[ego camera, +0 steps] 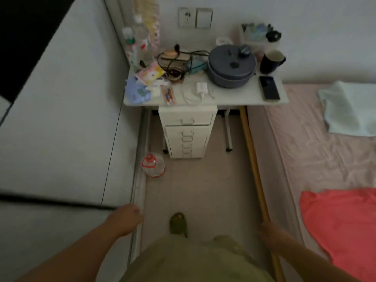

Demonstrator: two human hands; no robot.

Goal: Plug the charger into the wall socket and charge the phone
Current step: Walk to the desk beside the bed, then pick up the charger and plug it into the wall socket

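A white charger [201,87] with its coiled white cable [190,96] lies near the front edge of the small white table [227,98]. The black phone [269,88] lies flat at the table's right end. The wall socket [187,17] sits above the table, beside a light switch [204,17]. My left hand [127,219] hangs low at the left, loosely curled and holding nothing. My right hand [270,231] hangs low at the right by the bed's wooden rail, also holding nothing. Both hands are far from the table.
The table carries a grey pot [232,65], a dark mug [271,61], tangled black cables [177,62], bottles [140,37] and packets. A white drawer unit [188,131] stands below. A water jug [153,165] sits on the floor. The bed [317,149] runs along the right, a wardrobe [61,119] along the left.
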